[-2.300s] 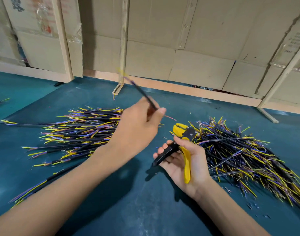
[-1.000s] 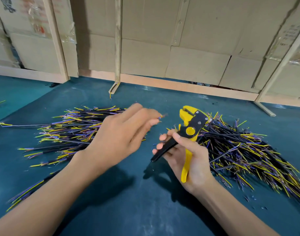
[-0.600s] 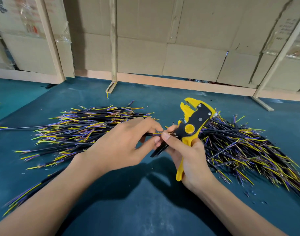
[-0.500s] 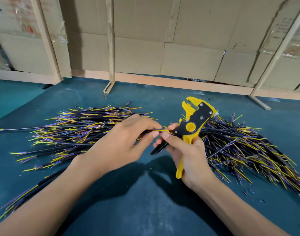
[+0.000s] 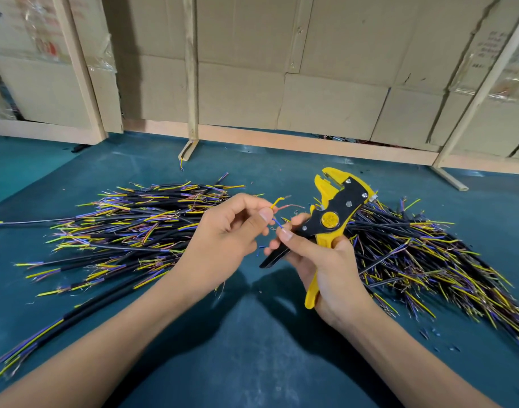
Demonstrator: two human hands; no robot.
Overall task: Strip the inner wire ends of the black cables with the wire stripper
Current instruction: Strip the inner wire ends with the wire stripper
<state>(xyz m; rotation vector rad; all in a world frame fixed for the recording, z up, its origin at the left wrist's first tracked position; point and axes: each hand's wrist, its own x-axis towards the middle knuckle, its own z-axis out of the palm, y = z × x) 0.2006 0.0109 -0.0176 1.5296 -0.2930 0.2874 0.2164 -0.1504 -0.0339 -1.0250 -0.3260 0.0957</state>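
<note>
Since half a second ago, your hands have drawn slightly apart, and the wire ends now fan out free between them. Your left hand [image 5: 223, 242] pinches a cable between thumb and curled fingers; the cable's black body is hidden inside the hand, and only its wire ends [image 5: 277, 209] show: a yellow one bent upward, a reddish one pointing toward the stripper and a blue one pointing down toward your right thumb. Your right hand [image 5: 325, 260] grips the yellow-and-black wire stripper [image 5: 330, 219] by its handles, its head raised up and away from you and not touching the wires, just beside them; its thumb and forefinger reach toward the blue wire. A pile of black cables [image 5: 128, 228] lies behind your left hand, and a second pile [image 5: 428, 257] spreads behind and to the right of your right hand; both show yellow and purple wire ends. Small offcuts [image 5: 434, 334] lie near the right pile. All rests on a dark teal tabletop [image 5: 252, 363], backed by cardboard panels [image 5: 325, 98] in wooden frames [image 5: 190, 83].
</note>
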